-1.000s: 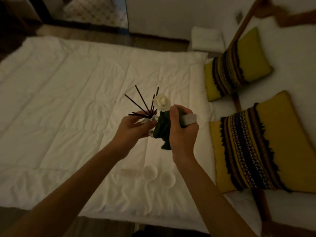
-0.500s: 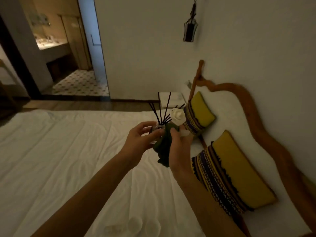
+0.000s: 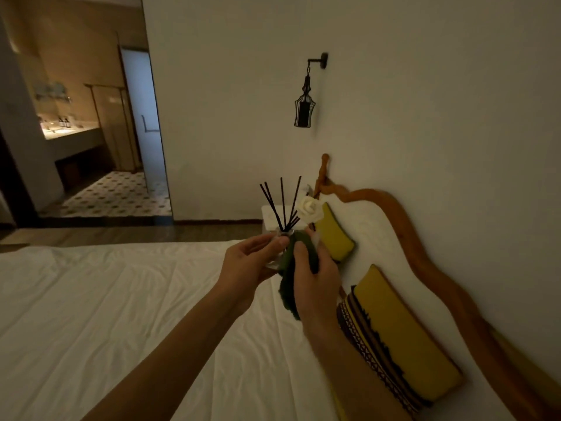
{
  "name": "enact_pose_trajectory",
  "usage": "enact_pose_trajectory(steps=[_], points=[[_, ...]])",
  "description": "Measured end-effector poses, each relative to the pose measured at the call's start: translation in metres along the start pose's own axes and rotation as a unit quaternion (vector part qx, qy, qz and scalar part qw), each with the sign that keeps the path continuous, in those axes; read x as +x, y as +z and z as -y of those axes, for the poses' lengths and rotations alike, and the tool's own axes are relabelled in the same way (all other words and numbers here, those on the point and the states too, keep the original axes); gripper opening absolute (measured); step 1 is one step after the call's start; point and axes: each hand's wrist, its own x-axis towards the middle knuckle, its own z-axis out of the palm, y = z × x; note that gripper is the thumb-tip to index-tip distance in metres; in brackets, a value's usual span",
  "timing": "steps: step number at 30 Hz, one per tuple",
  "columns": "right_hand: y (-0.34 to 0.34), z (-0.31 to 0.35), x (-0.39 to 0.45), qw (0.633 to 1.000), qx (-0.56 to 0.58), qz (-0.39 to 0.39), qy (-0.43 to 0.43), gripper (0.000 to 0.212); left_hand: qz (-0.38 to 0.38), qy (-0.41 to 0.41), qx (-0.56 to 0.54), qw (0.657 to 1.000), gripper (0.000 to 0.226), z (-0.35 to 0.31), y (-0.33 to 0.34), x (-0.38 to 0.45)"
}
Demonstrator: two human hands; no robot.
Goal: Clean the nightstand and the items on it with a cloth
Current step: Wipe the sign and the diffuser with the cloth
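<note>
Above the white bed point(image 3: 121, 314), just short of the wooden headboard point(image 3: 403, 226), both hands meet around a small glass reed diffuser point(image 3: 277, 253). The left hand point(image 3: 243, 265) curls round the bottle, thumb and fingertips at its neck, which keeps it upright so the dark reeds point(image 3: 282, 205) and the white paper flower point(image 3: 309, 208) stand clear of the wiping. The right hand point(image 3: 315, 278) grips a dark green cloth point(image 3: 290, 287), its fingers folded over the bunched fabric and pressing it against the side of the bottle nearer the headboard; the loose end of the cloth hangs below the hand. Holding the bottle in the air, and not on a surface, most likely lets the cloth reach all round the glass.

The nightstand point(image 3: 268, 215) shows as a pale block beyond the bed, beside the far end of the headboard, partly hidden by the reeds and the flower; its top cannot be made out. Two yellow patterned cushions point(image 3: 403, 344) lean against the headboard, and a dark wall lamp point(image 3: 304, 107) hangs above it. Left of the headboard, across the room, an open doorway point(image 3: 91, 132) gives onto a lit bathroom.

I judge the diffuser is mid-wipe, with the nightstand itself not yet being cleaned.
</note>
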Motion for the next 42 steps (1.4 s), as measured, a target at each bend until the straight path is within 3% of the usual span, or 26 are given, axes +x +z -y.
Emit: enact_pose_trajectory(steps=[3,6,12,14,18,24,28,31,37,40,42], points=[[0.006,-0.001,-0.008,0.996,-0.056,-0.011,-0.067,0.037,0.000,0.001,-0.006,1.000,0.034,-0.002,-0.001,0.002],[0.009,0.006,0.001,0.989,-0.100,-0.026,-0.106,0.035,0.019,-0.008,-0.009,1.000,0.041,-0.006,-0.007,0.002],[0.007,0.022,0.033,0.994,-0.082,0.064,0.037,0.022,0.072,-0.016,0.046,0.996,0.051,-0.017,-0.024,0.001],[0.011,0.024,0.029,0.995,-0.067,0.053,0.048,0.019,0.082,-0.021,0.042,0.996,0.050,-0.019,-0.027,0.001],[0.028,0.025,0.004,0.998,-0.041,-0.035,-0.026,0.017,0.045,-0.010,-0.025,0.999,0.045,-0.024,-0.027,0.002],[0.037,0.031,-0.007,0.992,-0.065,-0.044,-0.094,0.021,0.074,0.041,0.031,0.996,0.035,-0.027,-0.030,-0.009],[0.039,0.036,-0.005,0.992,-0.073,-0.004,-0.099,0.023,0.115,0.032,0.048,0.992,0.031,-0.037,-0.045,-0.011],[0.040,0.043,0.000,0.997,-0.017,0.043,-0.057,0.009,0.133,0.028,0.078,0.988,0.031,-0.044,-0.055,-0.010],[0.036,0.040,0.024,0.970,0.093,0.173,0.143,0.016,0.204,0.007,0.078,0.976,0.031,-0.056,-0.066,-0.004],[0.037,0.038,0.023,0.965,0.147,0.142,0.166,0.033,0.178,0.007,0.033,0.983,0.024,-0.053,-0.059,-0.002],[0.038,0.034,0.019,0.977,0.138,0.090,0.133,0.038,0.140,0.018,0.018,0.990,0.020,-0.051,-0.055,0.000]])
